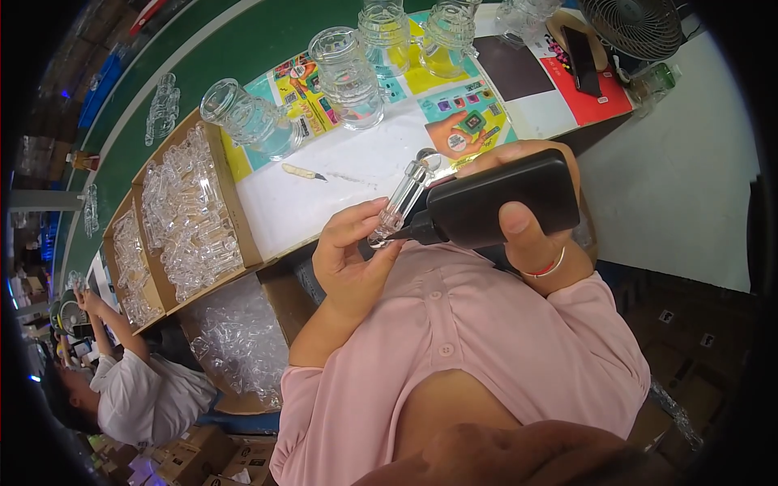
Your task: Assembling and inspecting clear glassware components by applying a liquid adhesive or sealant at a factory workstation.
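Observation:
In front of my chest, my left hand [354, 251] pinches a small clear tube-shaped piece [403, 194] with a rounded knob at its upper end. The piece tilts, its lower end between my fingertips. My right hand [539, 219] is wrapped round a black squeeze bottle [504, 198], held on its side. The bottle's narrow black nozzle [405, 233] points left and reaches the lower end of the clear piece. Whether any liquid is coming out is too small to tell. Behind my hands, a small pale-handled tool with a dark tip [302, 172] lies on the white work surface [279, 206].
Large clear ribbed vessels, one a tilted jar [251, 117], stand along the back. A cardboard tray [231, 190] of clear pieces is at left, above a box [243, 344] of clear plastic. A phone [579, 61] and fan [632, 24] sit back right. Another person [150, 397] works far left.

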A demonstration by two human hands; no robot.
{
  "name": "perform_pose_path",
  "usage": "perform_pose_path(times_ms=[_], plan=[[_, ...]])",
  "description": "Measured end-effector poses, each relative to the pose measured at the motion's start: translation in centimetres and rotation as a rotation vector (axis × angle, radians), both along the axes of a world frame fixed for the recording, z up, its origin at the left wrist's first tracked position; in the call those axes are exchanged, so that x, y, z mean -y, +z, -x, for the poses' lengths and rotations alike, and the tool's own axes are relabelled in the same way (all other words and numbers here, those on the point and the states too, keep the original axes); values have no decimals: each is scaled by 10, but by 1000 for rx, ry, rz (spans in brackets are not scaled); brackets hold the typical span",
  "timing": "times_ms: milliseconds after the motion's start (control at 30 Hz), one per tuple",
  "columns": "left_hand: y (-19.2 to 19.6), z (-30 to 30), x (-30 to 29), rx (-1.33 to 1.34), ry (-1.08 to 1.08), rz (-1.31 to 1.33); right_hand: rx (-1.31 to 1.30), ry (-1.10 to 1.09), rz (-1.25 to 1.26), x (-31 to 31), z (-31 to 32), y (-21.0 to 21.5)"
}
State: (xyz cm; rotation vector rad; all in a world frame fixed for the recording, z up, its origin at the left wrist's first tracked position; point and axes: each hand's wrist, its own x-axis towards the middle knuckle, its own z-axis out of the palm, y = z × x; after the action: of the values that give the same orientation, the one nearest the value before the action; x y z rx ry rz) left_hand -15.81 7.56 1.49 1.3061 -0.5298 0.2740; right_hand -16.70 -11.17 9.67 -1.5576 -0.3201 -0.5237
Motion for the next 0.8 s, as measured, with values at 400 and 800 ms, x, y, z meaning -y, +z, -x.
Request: perform_pose_path(times_ms=[400, 800], plan=[[2, -1, -1, 53, 161, -182, 223, 200, 72, 11, -2, -6], [7, -3, -8, 28, 176, -334, 364, 165, 284, 10, 6, 0]])
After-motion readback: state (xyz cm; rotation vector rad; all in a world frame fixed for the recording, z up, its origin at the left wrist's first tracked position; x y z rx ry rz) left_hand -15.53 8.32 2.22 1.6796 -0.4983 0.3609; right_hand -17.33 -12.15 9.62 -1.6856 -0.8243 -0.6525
